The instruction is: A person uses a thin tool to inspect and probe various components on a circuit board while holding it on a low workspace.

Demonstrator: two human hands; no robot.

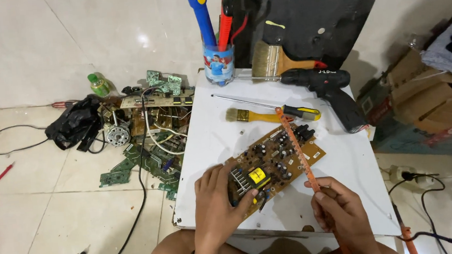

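On the white tabletop point(211, 139), head view: brown circuit board point(278, 163) lies flat near the front edge, tilted diagonally, with a yellow-topped transformer point(257, 176) at its near end. Left hand point(217, 204) grips the board's near-left corner, fingers curled over the edge, thumb by the transformer. Right hand point(341, 209) is closed around a thin orange strip tool point(296, 148), held at its lower end; the strip runs up and across the board's right half, tip past the far edge.

Behind the board: a yellow-handled paintbrush point(252, 115) and a black-and-yellow screwdriver point(284, 108) lie just beside each other. Black cordless drill point(332, 93) rests at the right rear. Larger wood-handled brush point(280, 60) sits at the back edge, next to a printed cup point(219, 63) holding a blue tool and a red one.

Floor left of tabletop: pile of green scrap boards and wires point(150, 133), small motor point(117, 135), black bag point(76, 124), green bottle point(98, 84). Cardboard boxes point(425, 98) at right.
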